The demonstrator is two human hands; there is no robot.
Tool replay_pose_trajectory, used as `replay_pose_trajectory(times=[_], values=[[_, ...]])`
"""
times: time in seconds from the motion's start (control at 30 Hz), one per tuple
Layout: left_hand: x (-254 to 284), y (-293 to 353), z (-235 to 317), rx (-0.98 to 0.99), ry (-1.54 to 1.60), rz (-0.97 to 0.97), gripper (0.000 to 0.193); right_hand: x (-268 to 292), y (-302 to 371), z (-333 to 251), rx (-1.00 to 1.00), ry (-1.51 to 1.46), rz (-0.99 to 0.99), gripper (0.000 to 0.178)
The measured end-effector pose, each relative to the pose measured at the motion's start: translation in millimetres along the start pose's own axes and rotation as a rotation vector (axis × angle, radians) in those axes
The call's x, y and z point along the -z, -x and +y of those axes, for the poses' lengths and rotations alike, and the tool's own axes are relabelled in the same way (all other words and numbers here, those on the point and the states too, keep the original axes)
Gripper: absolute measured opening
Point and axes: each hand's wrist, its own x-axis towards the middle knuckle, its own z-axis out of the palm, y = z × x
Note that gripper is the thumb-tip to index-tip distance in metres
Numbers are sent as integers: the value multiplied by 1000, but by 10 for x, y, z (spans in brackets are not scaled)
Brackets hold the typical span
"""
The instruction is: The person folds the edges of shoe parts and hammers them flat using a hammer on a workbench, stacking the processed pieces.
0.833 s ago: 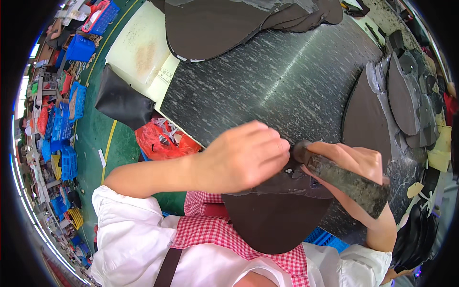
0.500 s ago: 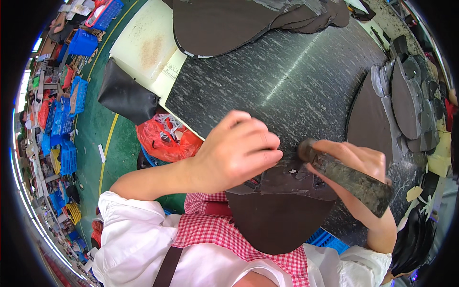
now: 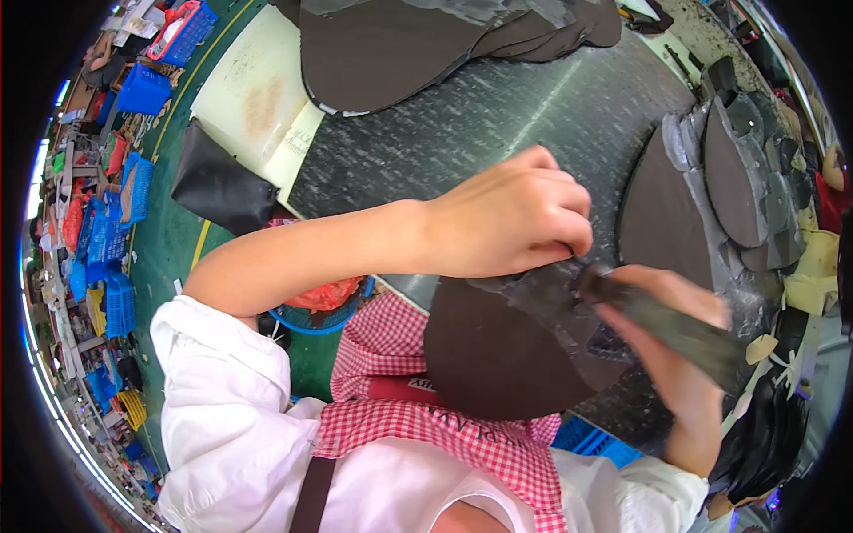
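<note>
My left hand [image 3: 524, 213] is closed, its fingertips pinching the upper edge of a dark brown leather piece [image 3: 498, 342]. This rounded piece lies on the dark streaked tabletop and overhangs the near edge towards my apron. Shiny grey patches mark its upper part. In my right hand [image 3: 680, 298] is a hammer [image 3: 684, 329], a worn dark metal one blurred by motion. Its round face is at the grey part of the leather, just right of my left fingers. Whether it touches the leather, I cannot tell.
Overlapping dark pieces [image 3: 666, 204] lie at the right of the table [image 3: 426, 142]; another stack [image 3: 382, 53] is at the far side. A black pouch-like item [image 3: 222, 182] hangs by the left edge. A blue basket [image 3: 320, 324] with a red bag stands below.
My left hand has moved right and slightly up, close to the hammer. The leather piece has turned and shifted up. My right hand with the hammer has moved slightly.
</note>
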Motion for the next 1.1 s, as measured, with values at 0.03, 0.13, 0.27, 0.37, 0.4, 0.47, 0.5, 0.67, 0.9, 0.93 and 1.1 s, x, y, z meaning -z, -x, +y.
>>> replay_pose_trajectory(times=[0.03, 0.13, 0.27, 0.37, 0.4, 0.47, 0.5, 0.67, 0.9, 0.93, 1.1], values=[[20, 43, -14, 49, -7, 43, 14, -71, 19, 37, -76, -51, -13, 25], [30, 192, 16, 136, 76, 90, 17, -65, -14, 99, -121, -117, -5, 25], [-24, 158, 134, 48, -27, 109, 19, -9, -142, 150, 67, -28, 110, 25], [-59, 151, 265, -69, -320, 50, 24, 22, -238, 177, 67, 23, -115, 25], [-86, 149, 323, -65, -323, 47, 24, 23, -259, 171, 71, 18, -115, 25], [-124, 145, 443, -67, -475, 1, 24, 11, -294, 143, 144, 19, -18, 24], [-117, 128, 504, -78, -568, -47, 24, 10, -303, 138, 143, 16, -20, 24], [-56, 250, 465, 202, -466, 102, 34, -10, -301, 167, 117, 10, -160, 24], [-197, 300, 679, 495, -247, 206, 34, -19, -308, 186, 115, 3, -121, 24], [-236, 302, 681, 466, -309, 226, 32, -28, -299, 206, 116, -8, -116, 24], [-276, 257, 757, 164, -660, 72, 29, -70, -286, 323, 234, 22, 24, 34]])
